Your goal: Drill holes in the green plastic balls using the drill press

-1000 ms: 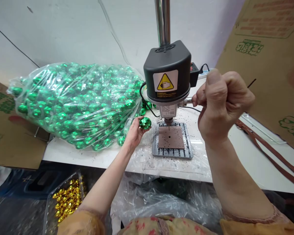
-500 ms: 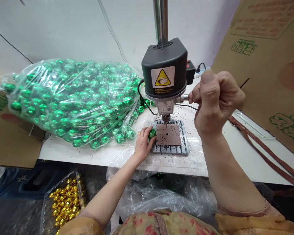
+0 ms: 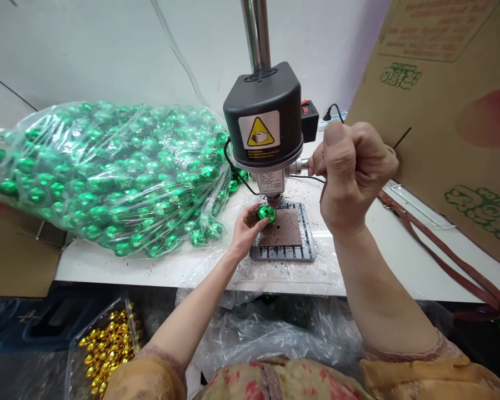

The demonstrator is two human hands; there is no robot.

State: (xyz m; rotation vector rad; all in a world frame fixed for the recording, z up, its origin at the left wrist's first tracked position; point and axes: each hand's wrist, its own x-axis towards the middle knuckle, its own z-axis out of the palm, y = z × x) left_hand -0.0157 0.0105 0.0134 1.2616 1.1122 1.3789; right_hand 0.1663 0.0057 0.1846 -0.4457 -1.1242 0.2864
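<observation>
Between the thumb and fingers of my left hand (image 3: 248,226) is a shiny green faceted ball (image 3: 267,214). The ball is just under the chuck of a black drill press (image 3: 262,116), above the left part of a brown square pad (image 3: 287,230). That pad lies on the slotted metal base (image 3: 308,244), sprinkled with dark shavings. My right hand (image 3: 352,172) is closed in a fist around the lever at the press's right side; most of the lever is hidden by the fingers.
A large clear bag of green balls (image 3: 120,178) fills the table's left side. Cardboard boxes (image 3: 441,128) flank both sides. A brown strap (image 3: 441,250) lies at right. Gold balls (image 3: 108,347) sit in a clear container at lower left. Clear plastic (image 3: 275,333) hangs below the table edge.
My left hand has lifted the green ball and brought it rightward from beside the base to under the chuck. My right hand keeps its grip on the lever. The view has shifted slightly.
</observation>
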